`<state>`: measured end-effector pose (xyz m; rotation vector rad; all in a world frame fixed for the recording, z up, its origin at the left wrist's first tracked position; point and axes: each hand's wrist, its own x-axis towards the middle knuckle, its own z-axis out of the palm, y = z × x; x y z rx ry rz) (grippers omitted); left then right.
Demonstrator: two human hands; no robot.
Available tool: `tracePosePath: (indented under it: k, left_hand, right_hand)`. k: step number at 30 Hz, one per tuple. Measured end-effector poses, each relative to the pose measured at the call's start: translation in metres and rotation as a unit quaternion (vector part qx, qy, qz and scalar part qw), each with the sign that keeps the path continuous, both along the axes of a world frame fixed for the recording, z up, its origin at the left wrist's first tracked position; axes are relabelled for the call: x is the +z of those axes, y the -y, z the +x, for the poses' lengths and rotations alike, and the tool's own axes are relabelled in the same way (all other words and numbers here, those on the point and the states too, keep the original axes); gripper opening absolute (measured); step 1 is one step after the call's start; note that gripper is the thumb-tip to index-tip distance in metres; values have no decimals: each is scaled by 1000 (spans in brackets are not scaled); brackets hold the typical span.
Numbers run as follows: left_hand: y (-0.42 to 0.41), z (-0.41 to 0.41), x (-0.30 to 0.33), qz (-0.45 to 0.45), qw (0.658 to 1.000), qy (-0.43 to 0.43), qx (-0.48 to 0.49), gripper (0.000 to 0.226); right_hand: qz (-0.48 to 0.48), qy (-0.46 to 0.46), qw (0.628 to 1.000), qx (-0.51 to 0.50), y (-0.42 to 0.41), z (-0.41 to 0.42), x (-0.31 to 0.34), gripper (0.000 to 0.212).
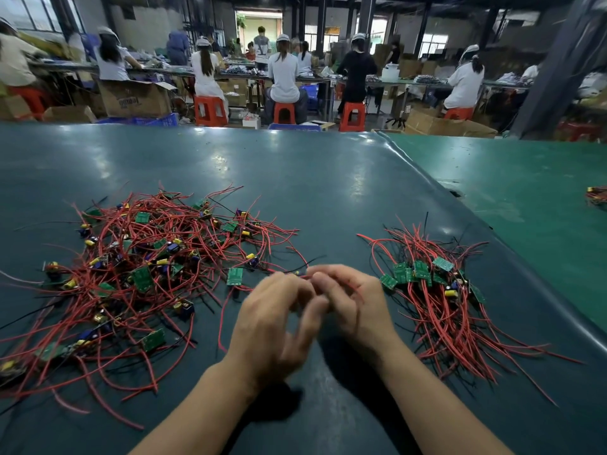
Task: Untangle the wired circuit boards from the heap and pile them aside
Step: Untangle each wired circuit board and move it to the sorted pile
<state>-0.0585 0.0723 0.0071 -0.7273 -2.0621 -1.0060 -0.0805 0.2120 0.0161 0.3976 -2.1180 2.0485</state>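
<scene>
A tangled heap [138, 264] of small green circuit boards with red and black wires spreads over the left of the dark green table [295, 178]. A neater pile [437, 290] of the same boards, their wires combed toward me, lies on the right. Between the two, my left hand [276, 320] and my right hand [351, 300] meet above the table, fingers curled. They pinch a red wire [282, 270] that runs back to the heap's edge. A loose board [235, 276] lies just left of my left hand. The board on the pinched wire is hidden by my fingers.
A second, lighter green table [525, 192] adjoins on the right, with another small bundle of wired boards [596, 195] at its far edge. Beyond the table, several people sit on red stools [210, 110] at workbenches among cardboard boxes.
</scene>
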Motion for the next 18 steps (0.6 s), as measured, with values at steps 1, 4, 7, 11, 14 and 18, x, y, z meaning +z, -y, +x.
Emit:
tracePosePath:
  k: [1, 4, 7, 11, 14, 18]
  left_hand:
    - [3, -4, 0, -7, 998, 30, 63, 23]
    - [15, -17, -5, -72, 965, 153, 202, 11]
    - [19, -19, -12, -167, 938, 181, 244, 31]
    - [23, -23, -16, -222, 871, 262, 350, 63]
    - [43, -30, -6, -159, 845, 288, 422, 67]
    - [43, -26, 2, -128, 851, 262, 437, 50]
  right_hand:
    - [-50, 11, 999, -16, -2, -2, 1, 15]
    - [-131, 26, 990, -49, -8, -6, 3, 17]
    - [-149, 23, 987, -53, -7, -5, 3, 17]
    - [-152, -10, 981, -119, -12, -10, 6, 15]
    - [-196, -1, 970, -142, -18, -11, 11, 16]
    - [-334, 68, 935, -93, -21, -11, 17, 22]
